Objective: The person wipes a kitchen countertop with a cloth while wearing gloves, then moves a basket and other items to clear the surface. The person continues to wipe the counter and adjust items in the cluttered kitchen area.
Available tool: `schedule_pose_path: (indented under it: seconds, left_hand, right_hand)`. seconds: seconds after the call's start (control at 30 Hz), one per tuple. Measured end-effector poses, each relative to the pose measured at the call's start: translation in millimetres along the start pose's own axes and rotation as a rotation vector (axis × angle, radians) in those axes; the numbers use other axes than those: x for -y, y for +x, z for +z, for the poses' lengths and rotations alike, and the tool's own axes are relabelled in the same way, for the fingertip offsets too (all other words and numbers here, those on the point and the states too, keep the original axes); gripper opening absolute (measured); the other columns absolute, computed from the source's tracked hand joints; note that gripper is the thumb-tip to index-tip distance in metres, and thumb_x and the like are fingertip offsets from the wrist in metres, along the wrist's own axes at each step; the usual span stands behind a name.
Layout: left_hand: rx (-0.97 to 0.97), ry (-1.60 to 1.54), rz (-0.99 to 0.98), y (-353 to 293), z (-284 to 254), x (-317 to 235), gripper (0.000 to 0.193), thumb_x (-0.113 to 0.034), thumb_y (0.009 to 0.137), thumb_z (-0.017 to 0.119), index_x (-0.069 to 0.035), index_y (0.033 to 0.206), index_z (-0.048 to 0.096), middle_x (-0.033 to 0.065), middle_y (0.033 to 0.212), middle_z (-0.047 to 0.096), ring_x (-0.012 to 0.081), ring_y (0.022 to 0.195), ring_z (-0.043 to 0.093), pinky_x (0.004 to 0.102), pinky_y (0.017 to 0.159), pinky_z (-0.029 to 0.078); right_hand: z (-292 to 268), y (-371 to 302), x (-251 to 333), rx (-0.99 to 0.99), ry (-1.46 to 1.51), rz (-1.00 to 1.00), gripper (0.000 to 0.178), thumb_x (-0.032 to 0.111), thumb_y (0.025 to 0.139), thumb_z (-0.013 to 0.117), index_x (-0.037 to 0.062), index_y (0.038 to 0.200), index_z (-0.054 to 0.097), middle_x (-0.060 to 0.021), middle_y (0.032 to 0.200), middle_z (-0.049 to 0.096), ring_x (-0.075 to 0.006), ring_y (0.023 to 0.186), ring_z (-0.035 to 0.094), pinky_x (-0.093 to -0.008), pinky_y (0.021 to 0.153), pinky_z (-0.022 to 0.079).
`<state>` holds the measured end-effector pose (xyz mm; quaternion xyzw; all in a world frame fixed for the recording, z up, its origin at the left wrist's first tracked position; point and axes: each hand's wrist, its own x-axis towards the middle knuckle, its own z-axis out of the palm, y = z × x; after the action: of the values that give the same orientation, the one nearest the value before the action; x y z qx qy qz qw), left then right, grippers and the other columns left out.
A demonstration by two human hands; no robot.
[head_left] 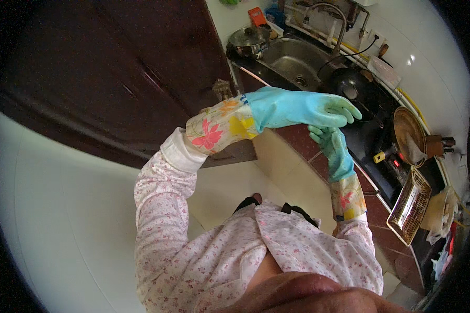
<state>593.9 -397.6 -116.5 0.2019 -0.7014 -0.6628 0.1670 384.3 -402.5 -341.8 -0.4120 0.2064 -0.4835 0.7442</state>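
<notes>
While both forearms rise from the lower edge toward the frame's centre, the hands meet there in blue rubber gloves with flowered cuffs. Left hand (318, 108), right of centre, reaching across with fingers stretched nearly straight, closed on nothing, fingertips overlapping those of the right hand (333, 146) just below. Right hand pointing up, fingers loosely extended; whether they pinch the left glove's tips cannot be told. Left glove (277, 110) drawn fully over the wrist, its floral cuff (219, 128) overlapping the pink patterned pyjama sleeve (162, 193), likely to keep the cloth dry. Right glove (339, 161) seated likewise, cuff low on the forearm.

Beyond the hands, in the upper right: a steel sink (292, 60) under a curved tap (337, 23), a lidded steel pot (248, 40) on the counter's left end, a dark wok (352, 86) beside the basin. Farther right, a round wooden lid (408, 134) leaning near an induction cooker (389, 156), and a wicker tray (410, 206) at the right edge. Dark wooden door (115, 73) filling the upper left; pale floor tiles (62, 219) lower left.
</notes>
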Motion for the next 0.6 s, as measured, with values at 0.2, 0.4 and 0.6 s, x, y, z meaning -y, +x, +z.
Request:
schedule_pose_path:
  seconds: [0.2,0.4,0.6]
  left_hand:
    - [0.086,0.117,0.151,6.9,-91.9,37.0,0.047,-0.026,0.107,0.058,-0.006,0.150,0.051,0.0084,0.141,0.059,0.0148,0.132,0.052,0.0339,0.116,0.040]
    - [0.024,0.252,0.117,13.9,-184.3,43.7,0.047,-0.026,0.107,0.057,-0.009,0.150,0.053,0.0087,0.140,0.062,0.0145,0.132,0.053,0.0327,0.114,0.041]
    - [-0.015,0.174,0.074,-24.1,-268.4,25.3,0.047,-0.031,0.105,0.062,-0.015,0.148,0.056,0.0040,0.137,0.063,0.0115,0.127,0.053,0.0298,0.106,0.042]
  right_hand:
    - [-15.4,5.8,13.5,-0.320,-0.010,0.165,0.061,0.048,0.109,0.048,0.0017,0.149,0.049,-0.0124,0.134,0.066,-0.0196,0.115,0.068,-0.0348,0.099,0.055]
    - [-35.8,22.6,8.0,-0.357,-0.013,0.008,0.065,0.049,0.108,0.051,0.0014,0.152,0.046,-0.0133,0.135,0.066,-0.0197,0.113,0.068,-0.0350,0.100,0.055]
    - [-24.2,99.5,-6.2,-0.419,0.052,0.018,0.058,0.046,0.108,0.051,0.0019,0.145,0.054,-0.0126,0.128,0.070,-0.0179,0.105,0.071,-0.0329,0.092,0.058]
